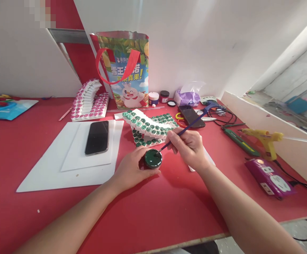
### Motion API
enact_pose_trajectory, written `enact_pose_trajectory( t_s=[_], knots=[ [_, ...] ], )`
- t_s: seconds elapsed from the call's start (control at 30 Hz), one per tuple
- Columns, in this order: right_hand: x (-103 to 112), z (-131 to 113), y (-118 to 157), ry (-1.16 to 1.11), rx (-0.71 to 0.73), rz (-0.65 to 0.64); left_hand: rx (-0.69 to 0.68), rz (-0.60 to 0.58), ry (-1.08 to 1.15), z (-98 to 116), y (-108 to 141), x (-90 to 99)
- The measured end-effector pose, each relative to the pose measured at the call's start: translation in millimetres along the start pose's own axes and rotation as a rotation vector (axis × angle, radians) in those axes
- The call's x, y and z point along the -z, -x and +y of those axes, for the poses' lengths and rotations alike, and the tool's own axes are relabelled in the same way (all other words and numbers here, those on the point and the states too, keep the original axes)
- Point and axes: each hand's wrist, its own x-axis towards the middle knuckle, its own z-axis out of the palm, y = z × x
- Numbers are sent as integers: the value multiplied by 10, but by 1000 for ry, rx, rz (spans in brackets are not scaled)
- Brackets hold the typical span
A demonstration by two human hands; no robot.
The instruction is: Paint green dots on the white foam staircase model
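Observation:
My left hand (132, 165) is wrapped round a small open jar of dark green paint (153, 159) on the red table. Between the fingers of my right hand (187, 144) is a thin paintbrush (180, 133) with a dark blue handle, its tip dipped in the green paint. Just behind the jar stands a curved white piece (149, 128) covered with rows of rosettes painted green, a few of them lighter. A similar white piece with magenta rosettes (90, 102) stands farther back on the left.
A phone (97, 137) lies on white boards (44, 169) at left. A printed bag (131, 70), paint jars (164, 96) and purple tissues (187, 97) stand behind. Rightward are another phone (192, 115), a green cutter (239, 141), a yellow glue gun (266, 137) and a purple power strip (268, 178) with cables.

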Motion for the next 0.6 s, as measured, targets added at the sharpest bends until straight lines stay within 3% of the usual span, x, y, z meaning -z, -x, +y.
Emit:
enact_pose_trajectory(
  t_s=[0.2,0.37,0.47,0.6],
  knots=[
    [4,24,-9,-45,7,18,4,0,-8,7,-4,3],
    [47,78,-40,-161,15,220,4,-1,-11,19,0,8],
    [87,99,-59,-70,37,272,8,-1,-7,21,2,6],
    [96,129,-67,164,151,194,-7,-1,-3,17,-1,4]
  ],
)
